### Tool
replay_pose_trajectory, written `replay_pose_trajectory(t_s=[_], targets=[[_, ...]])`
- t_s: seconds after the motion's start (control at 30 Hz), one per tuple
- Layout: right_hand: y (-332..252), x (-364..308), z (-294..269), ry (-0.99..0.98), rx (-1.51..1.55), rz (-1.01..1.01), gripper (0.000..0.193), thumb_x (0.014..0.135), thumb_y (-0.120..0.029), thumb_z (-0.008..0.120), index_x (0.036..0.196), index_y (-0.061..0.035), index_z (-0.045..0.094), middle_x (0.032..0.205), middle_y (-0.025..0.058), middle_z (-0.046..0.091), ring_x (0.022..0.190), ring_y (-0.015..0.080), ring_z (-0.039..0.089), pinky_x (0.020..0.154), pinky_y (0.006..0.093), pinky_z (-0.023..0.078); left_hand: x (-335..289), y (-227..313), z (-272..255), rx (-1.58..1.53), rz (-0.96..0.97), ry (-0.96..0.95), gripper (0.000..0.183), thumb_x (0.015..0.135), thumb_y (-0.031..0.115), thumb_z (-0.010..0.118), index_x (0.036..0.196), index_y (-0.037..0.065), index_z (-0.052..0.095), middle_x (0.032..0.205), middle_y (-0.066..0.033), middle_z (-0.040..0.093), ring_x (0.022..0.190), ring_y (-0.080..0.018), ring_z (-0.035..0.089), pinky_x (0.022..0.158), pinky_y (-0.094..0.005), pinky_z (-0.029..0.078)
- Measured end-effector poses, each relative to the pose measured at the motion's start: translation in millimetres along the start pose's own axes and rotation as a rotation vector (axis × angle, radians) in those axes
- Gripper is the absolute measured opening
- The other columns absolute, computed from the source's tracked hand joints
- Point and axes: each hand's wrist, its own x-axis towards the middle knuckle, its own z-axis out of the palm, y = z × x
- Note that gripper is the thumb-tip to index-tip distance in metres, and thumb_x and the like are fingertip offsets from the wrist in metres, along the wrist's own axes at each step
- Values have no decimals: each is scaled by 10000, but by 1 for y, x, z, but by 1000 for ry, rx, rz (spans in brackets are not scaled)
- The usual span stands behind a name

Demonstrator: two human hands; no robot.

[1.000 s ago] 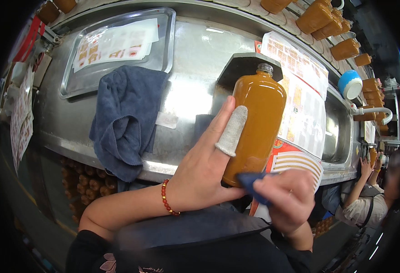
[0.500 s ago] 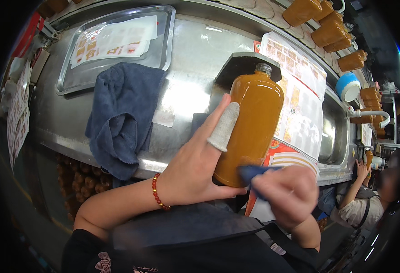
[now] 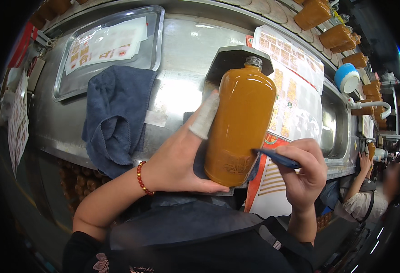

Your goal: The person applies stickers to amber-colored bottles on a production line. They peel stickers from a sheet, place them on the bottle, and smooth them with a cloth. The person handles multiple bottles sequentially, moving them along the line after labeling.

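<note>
A flat, amber-brown bottle [image 3: 245, 120] with a clear threaded glass neck lies tilted, neck end at a dark angular block [image 3: 225, 59]. An embossed emblem shows near its base. Around its left side and base my left hand [image 3: 175, 157] is closed, with a white fabric cover on one finger and a red bead bracelet at the wrist. My right hand [image 3: 304, 175] pinches a slim dark blue pen-like tool [image 3: 279, 158], its exact kind unclear. The tool's tip touches, or nearly touches, the bottle's lower right side. Dark blue cloth shows partly beneath the bottle.
On the steel bench, a blue towel [image 3: 113, 113] hangs over the front edge beside a metal tray [image 3: 159, 45] with printed sheets. Right are more printed papers [image 3: 295, 86], a sink [image 3: 334, 123] and white faucet [image 3: 368, 104]. Brown bottles [image 3: 336, 36] line the back; a person [image 3: 363, 193] works far right.
The bottle and left hand have shifted slightly left. My right hand has moved up and right from the base, uncovering the embossed emblem; the blue tool, blurred before, now shows sharply.
</note>
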Motion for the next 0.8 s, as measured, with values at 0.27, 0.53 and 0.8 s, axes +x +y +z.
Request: replay_pose_trajectory(t_s=[0.27,0.53,0.8], targets=[[-10,-15,0,-231,129,-30,344,721,-16,778,1049,-109,823,1055,48,750,878,208,694,709,328,563,10,31,19,229,84,98,1171,725,250,930,1638,-11,244,1706,-304,150,1571,-515,189,1262,-516,269],[-12,-8,11,10,-20,-148,371,706,-12,776,1069,-80,812,931,50,693,782,203,647,643,325,514,5,18,12,150,76,98,1213,744,212,940,1660,4,172,1703,-346,101,1582,-500,182,1259,-474,273],[-16,0,5,-126,-99,-209,446,628,-76,777,1068,-118,834,937,23,671,736,169,625,563,291,455,0,9,16,70,78,138,1218,737,204,942,1660,-8,176,1712,-321,105,1582,-483,195,1262,-462,288]])
